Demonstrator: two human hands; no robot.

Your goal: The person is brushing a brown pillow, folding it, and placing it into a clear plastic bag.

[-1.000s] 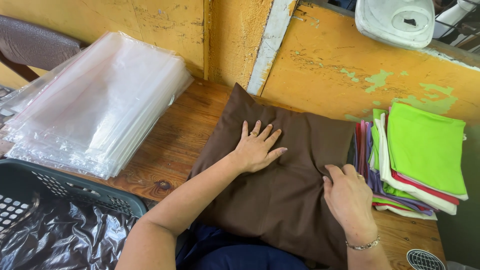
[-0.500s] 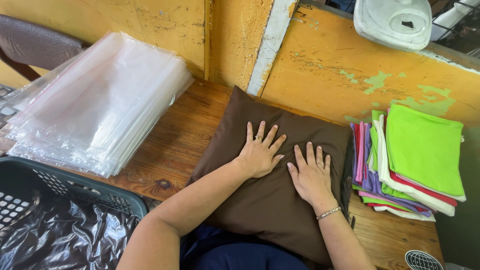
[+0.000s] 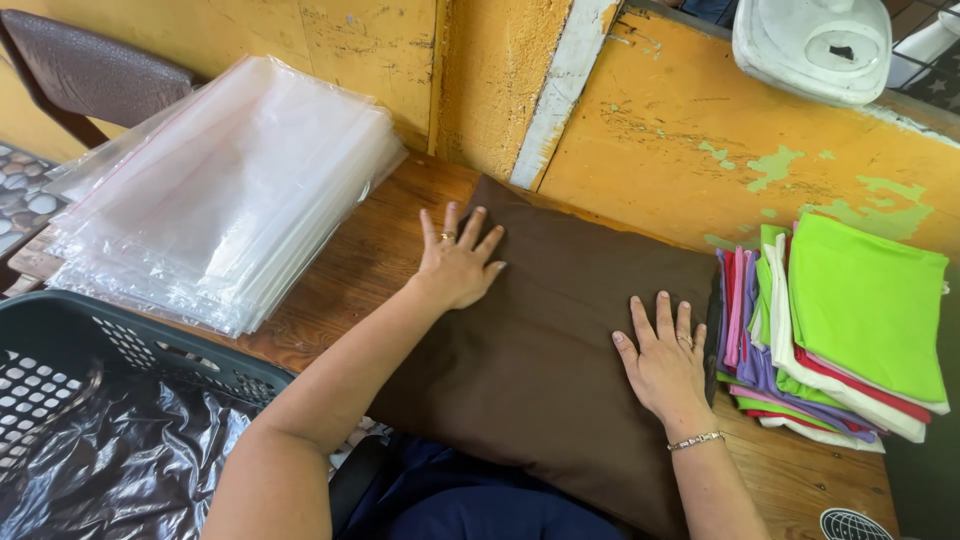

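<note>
A brown cushion cover lies flat across the middle of the wooden counter, its far corner near the yellow wall and its near edge hanging toward the person's lap at the bottom of the frame. Both hands press down on it with fingers spread and palms flat, gripping nothing. The left hand rests at the cover's upper left edge, partly on the fabric and partly over the bare wood, with a ring on one finger. The right hand lies on the cover's right side, just beside a stack of folded cloths, and wears a ring and a thin bracelet at the wrist. The two hands are well apart, with smooth brown fabric between them.

The stack of folded cloths sits at the right of the frame, a bright green piece on top with white, red, purple and pink layers showing at the edges. In the upper left a pile of clear plastic bags lies on the counter. A dark green plastic basket lined with black plastic film stands at the lower left. A white plastic object sits on the ledge at the upper right.
</note>
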